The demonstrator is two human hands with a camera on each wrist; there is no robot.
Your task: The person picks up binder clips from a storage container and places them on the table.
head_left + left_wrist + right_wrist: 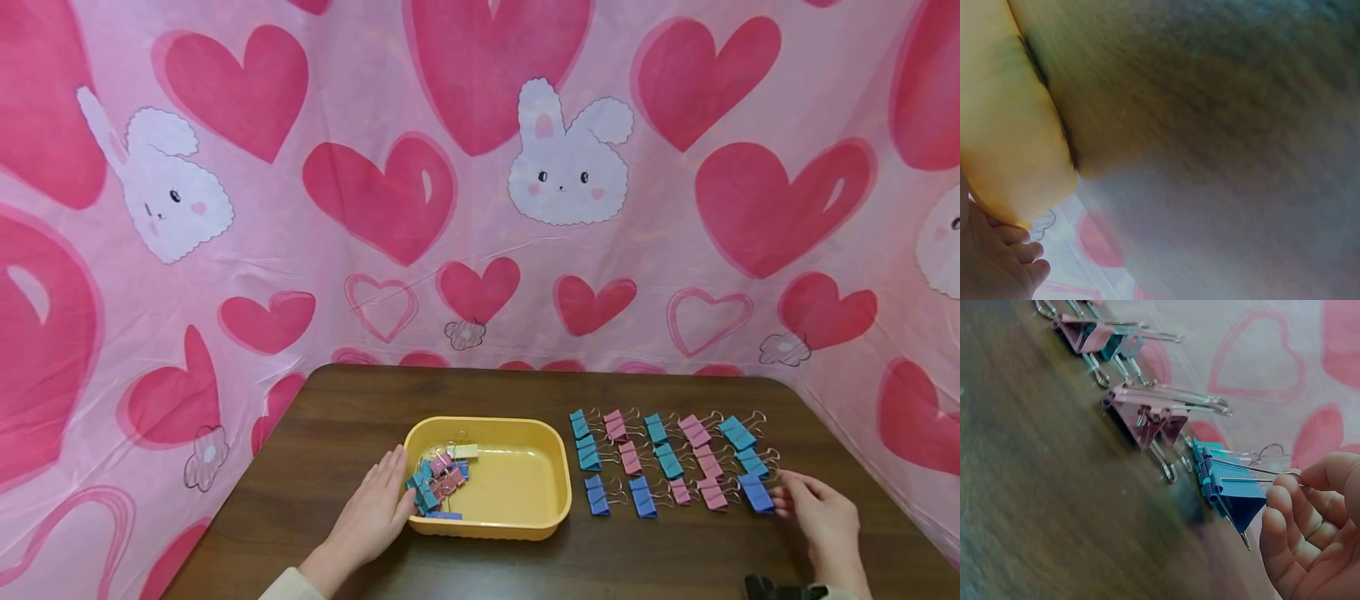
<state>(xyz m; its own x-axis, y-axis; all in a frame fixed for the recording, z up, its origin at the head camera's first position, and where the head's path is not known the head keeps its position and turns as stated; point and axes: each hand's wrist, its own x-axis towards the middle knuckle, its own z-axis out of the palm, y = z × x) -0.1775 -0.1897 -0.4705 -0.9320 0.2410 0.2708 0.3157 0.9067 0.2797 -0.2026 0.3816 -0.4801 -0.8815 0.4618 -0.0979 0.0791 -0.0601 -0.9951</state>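
In the head view a yellow tray (pixel 517 529) stands mid-table, with a small heap of mixed binder clips (pixel 442 482) at its left end. My left hand (pixel 375 504) rests along the tray's left wall, fingers straight; the left wrist view shows its fingers (pixel 1016 253) at the yellow wall. At the table's right, my right hand (pixel 821 512) pinches a wire handle of a blue binder clip (pixel 755 493) between thumb and fingers. The right wrist view shows this blue binder clip (pixel 1238 490) overlapping a teal one behind it.
Left of the right hand, three rows of teal, pink and blue binder clips (pixel 655 461) lie on the brown wooden table (pixel 360 392). A pink cloth (pixel 480 242) with hearts and rabbits hangs behind the table and at its sides.
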